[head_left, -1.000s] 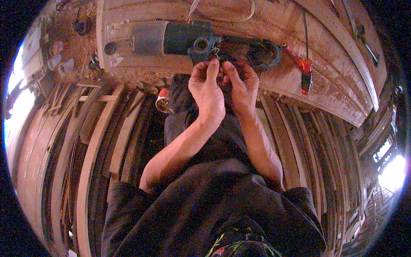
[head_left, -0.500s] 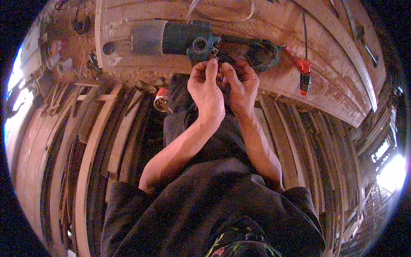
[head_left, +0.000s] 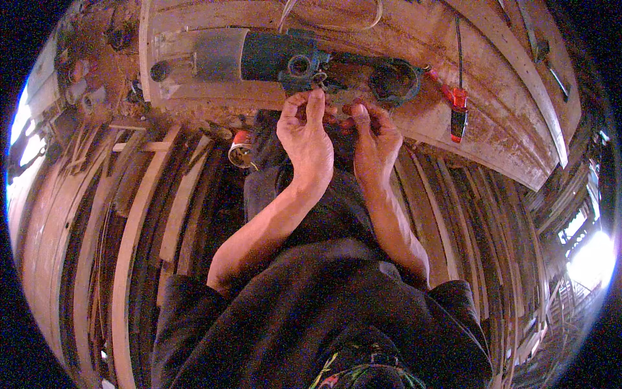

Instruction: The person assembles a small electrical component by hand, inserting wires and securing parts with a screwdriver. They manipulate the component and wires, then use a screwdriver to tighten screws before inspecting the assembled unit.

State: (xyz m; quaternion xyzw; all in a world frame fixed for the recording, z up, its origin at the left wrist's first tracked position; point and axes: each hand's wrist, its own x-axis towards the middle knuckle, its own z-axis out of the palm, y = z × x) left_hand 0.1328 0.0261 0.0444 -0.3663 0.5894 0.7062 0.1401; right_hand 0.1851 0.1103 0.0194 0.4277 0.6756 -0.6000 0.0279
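My left hand [head_left: 307, 137] is closed in a pinch, thumb raised, just below a teal power tool [head_left: 275, 58] with a grey cylindrical body and a loop handle. Close above its thumb tip, a small wire or metal loop [head_left: 320, 78] shows at the tool's housing. My right hand [head_left: 379, 137] is pinched too, a short gap to the right, below the loop handle. Something small and reddish shows between the hands, but it is too blurred to name. Whatever either set of fingertips holds cannot be made out.
The tool lies on a dusty wooden board [head_left: 505, 139]. Right of it rests a screwdriver [head_left: 459, 110] with a red and black handle. A red and white can [head_left: 241, 149] stands left of my leg. Long timber planks [head_left: 139, 243] run along both sides; a pale cord [head_left: 363, 27] curls behind.
My hands have drawn apart: the right has shifted right and slightly nearer me, the left slightly left. The power tool stays on the board.
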